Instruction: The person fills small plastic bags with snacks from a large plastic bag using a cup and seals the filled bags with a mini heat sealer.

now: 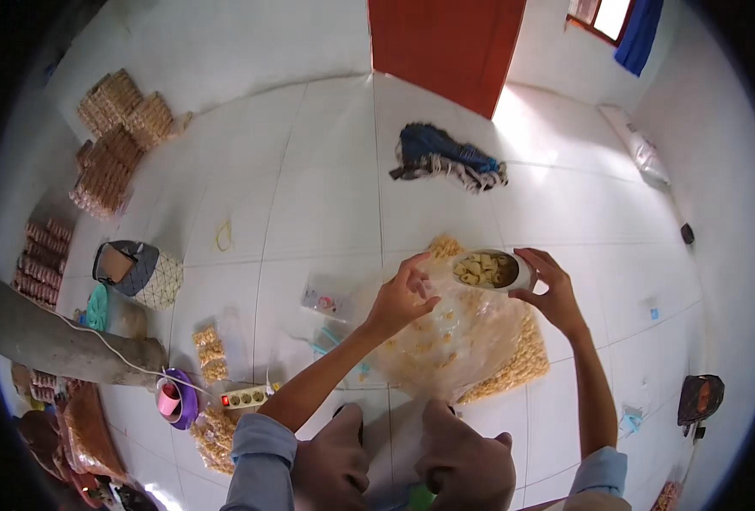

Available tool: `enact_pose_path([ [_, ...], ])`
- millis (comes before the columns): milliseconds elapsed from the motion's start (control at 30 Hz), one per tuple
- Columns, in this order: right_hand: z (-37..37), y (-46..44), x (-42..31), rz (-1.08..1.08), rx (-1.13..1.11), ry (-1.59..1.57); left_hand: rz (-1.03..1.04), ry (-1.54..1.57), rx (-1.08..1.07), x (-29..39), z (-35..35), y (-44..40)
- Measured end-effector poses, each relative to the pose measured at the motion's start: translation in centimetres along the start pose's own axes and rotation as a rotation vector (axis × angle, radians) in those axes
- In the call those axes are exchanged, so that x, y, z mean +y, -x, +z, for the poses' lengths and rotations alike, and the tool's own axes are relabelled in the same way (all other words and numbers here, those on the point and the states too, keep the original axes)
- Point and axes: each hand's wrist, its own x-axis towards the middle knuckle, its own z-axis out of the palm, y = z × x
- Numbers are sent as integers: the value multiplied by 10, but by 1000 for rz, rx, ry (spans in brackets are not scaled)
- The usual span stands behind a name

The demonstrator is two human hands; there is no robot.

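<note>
My right hand (548, 285) grips a white cup (524, 274) by its side, thumb below and fingers above. The cup is tipped so that its mouth faces me, and pale yellow snack pieces (482, 269) show inside. To the left of the cup, my left hand (405, 294) is held with thumb and fingers apart; I see nothing held in it. Below both hands lies a large clear plastic bag (446, 341) with many small snack pieces (514, 366) in its right part. A few more pieces (446, 247) show at its far edge.
A power strip (246, 398), a purple bowl (192, 396) and filled snack bags (210, 353) lie at my left. Stacked packs (109, 162) stand along the left wall. Dark cloth (446, 157) lies ahead, before a red door (446, 51). A pillar (71, 332) leans into view at left.
</note>
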Motion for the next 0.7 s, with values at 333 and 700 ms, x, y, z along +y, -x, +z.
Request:
enact_pose_path([
  [333,-49,-34,-93,-274,-191,458,164,-270,70,30,5,-15],
  [700,-30,-44,-112,-375,-289,618,225,-324,120,8,4,-8],
])
